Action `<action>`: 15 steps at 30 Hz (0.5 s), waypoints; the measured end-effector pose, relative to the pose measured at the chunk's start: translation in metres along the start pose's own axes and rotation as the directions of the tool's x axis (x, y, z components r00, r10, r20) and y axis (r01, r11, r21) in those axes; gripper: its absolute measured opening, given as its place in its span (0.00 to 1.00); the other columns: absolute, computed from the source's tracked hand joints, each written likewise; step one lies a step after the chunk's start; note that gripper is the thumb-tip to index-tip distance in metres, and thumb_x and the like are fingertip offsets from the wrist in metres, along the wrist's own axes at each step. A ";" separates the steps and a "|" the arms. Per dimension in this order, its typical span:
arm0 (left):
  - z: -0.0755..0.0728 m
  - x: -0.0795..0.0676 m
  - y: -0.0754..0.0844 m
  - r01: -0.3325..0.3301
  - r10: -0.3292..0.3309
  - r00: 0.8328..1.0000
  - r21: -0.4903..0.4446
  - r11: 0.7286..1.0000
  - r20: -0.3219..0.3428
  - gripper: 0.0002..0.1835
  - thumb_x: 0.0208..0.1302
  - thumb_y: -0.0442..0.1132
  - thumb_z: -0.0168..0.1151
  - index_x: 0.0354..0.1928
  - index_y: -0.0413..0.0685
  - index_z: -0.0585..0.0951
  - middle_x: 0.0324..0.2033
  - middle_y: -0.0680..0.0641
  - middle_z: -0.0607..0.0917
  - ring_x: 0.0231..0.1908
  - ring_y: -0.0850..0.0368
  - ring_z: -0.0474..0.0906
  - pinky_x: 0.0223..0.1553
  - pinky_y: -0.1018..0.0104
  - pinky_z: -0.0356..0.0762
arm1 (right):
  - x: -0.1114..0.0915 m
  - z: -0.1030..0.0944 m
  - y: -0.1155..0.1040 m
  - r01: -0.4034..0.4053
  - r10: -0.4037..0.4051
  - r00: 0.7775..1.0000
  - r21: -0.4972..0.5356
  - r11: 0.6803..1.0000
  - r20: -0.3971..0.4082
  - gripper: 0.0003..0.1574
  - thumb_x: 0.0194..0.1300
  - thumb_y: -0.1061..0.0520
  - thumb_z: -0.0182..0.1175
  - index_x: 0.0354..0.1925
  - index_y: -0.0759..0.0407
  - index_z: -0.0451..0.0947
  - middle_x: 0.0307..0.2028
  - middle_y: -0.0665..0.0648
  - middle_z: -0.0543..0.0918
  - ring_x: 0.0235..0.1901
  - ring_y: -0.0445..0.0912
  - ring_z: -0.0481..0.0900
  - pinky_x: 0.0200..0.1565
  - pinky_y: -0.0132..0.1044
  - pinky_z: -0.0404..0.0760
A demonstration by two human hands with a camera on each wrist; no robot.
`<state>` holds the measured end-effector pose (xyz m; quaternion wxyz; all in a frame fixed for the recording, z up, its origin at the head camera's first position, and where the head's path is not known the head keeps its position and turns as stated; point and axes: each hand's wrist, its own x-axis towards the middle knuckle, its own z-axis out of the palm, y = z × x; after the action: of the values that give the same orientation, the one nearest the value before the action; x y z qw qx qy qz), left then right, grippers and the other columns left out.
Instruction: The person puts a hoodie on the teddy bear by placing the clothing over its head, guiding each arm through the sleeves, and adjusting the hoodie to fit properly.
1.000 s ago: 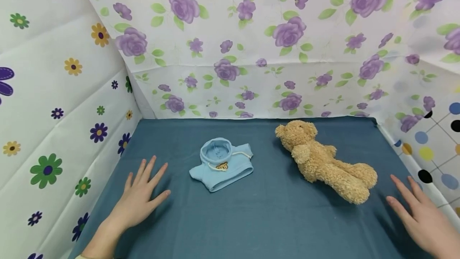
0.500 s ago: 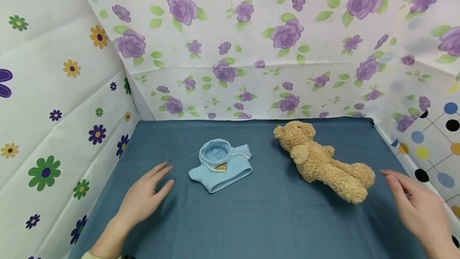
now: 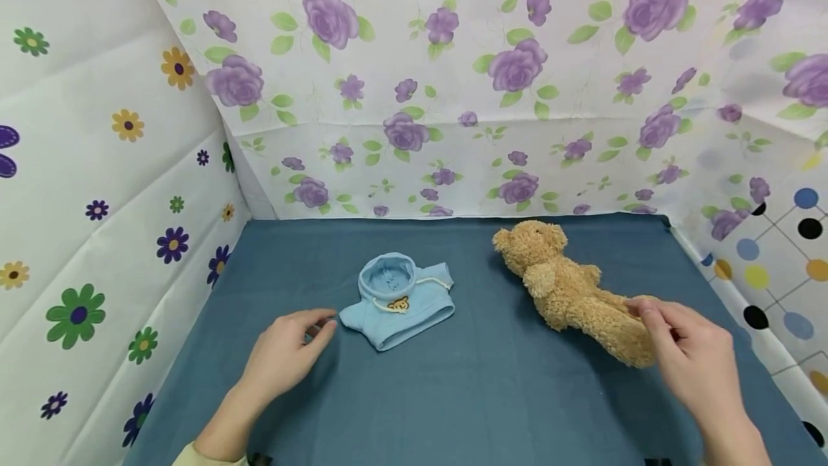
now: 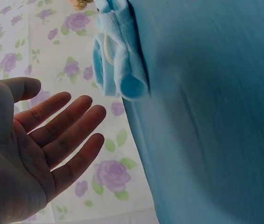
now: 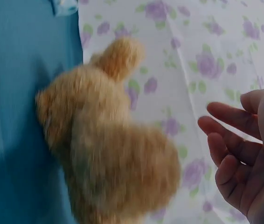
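Note:
A small light-blue doll hoodie (image 3: 414,321) with a bear patch and white drawstring lies on the blue cloth, left of centre. My left hand (image 3: 284,351) is just left of its sleeve, fingers loosely bent; the left wrist view shows a gap between the fingers and the hoodie (image 4: 125,56). To the right, a tan plush teddy bear (image 3: 563,290) lies with its head toward the back and its legs toward me. My right hand (image 3: 695,358) overlaps its feet in the head view, covering one. The right wrist view shows the right fingers (image 5: 234,144) relaxed, apart from the bear (image 5: 122,172).
Blue cloth (image 3: 453,408) covers the table. Behind it hangs a white sheet with purple roses (image 3: 404,131). A flower-printed sheet (image 3: 77,236) borders the left side, and a dotted sheet (image 3: 776,300) the right.
Both hands have moved inward, the left toward the hoodie's sleeve and the right over the bear's feet. Their spread fingers have drawn together. Hoodie and bear lie as before.

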<state>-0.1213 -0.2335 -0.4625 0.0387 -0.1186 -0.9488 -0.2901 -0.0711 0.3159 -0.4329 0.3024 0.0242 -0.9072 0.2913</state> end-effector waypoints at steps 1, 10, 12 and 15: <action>0.001 0.001 0.002 0.004 -0.004 1.000 -0.012 1.000 0.010 0.13 0.79 0.46 0.65 0.57 0.53 0.90 0.44 0.55 0.90 0.35 0.66 0.83 0.34 0.60 0.81 | 0.000 0.003 -0.005 0.010 -0.011 1.000 0.016 1.000 0.016 0.11 0.79 0.58 0.64 0.43 0.49 0.93 0.38 0.47 0.91 0.34 0.22 0.76 0.31 0.23 0.72; 0.014 0.008 0.016 0.094 -0.090 0.991 -0.034 0.995 0.098 0.17 0.80 0.49 0.64 0.64 0.54 0.87 0.37 0.59 0.88 0.28 0.68 0.79 0.29 0.61 0.77 | 0.002 0.036 -0.045 0.137 -0.159 0.973 0.136 0.981 0.167 0.13 0.77 0.61 0.67 0.37 0.45 0.92 0.30 0.43 0.89 0.26 0.33 0.82 0.30 0.26 0.77; 0.017 0.009 0.021 0.111 -0.106 0.987 -0.039 0.993 0.120 0.17 0.80 0.50 0.64 0.63 0.54 0.87 0.36 0.59 0.87 0.26 0.67 0.78 0.27 0.61 0.77 | 0.005 0.046 -0.053 0.145 -0.175 0.960 0.146 0.979 0.220 0.12 0.78 0.58 0.66 0.39 0.42 0.92 0.29 0.39 0.87 0.24 0.32 0.79 0.28 0.29 0.75; 0.021 0.012 0.028 0.105 -0.100 0.984 -0.027 0.994 0.147 0.12 0.79 0.51 0.65 0.52 0.56 0.89 0.31 0.60 0.85 0.24 0.66 0.77 0.26 0.61 0.75 | 0.009 0.059 -0.066 0.148 -0.185 0.932 0.137 0.979 0.312 0.09 0.79 0.52 0.66 0.43 0.38 0.92 0.28 0.35 0.84 0.21 0.32 0.73 0.27 0.33 0.73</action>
<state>-0.1259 -0.1970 -0.4627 -0.0477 -0.0912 -0.9488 -0.2988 -0.0959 0.2303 -0.4324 0.1715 0.1652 -0.9215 0.3068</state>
